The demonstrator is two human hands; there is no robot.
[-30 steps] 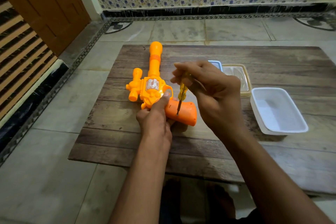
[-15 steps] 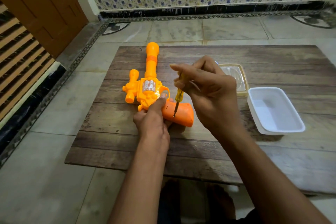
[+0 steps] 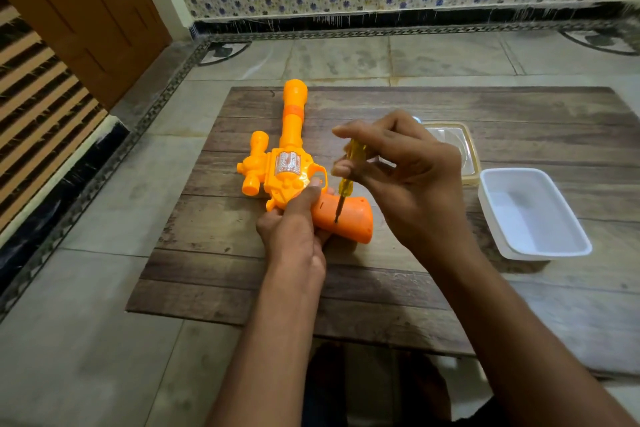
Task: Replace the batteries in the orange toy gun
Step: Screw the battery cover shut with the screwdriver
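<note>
The gun [image 3: 289, 163] lies flat on the wooden surface [image 3: 485, 107], barrel pointing away, grip toward the person. The left hand [image 3: 294, 232] holds it at the top of the grip, thumb pressed by the trigger guard. The right hand [image 3: 408, 180] pinches a yellow-handled screwdriver [image 3: 348, 180] standing nearly upright, tip touching the grip. The gun is orange with a silver panel on its body and a small scope on the left side. A white tray [image 3: 533, 215] sits to the right.
</note>
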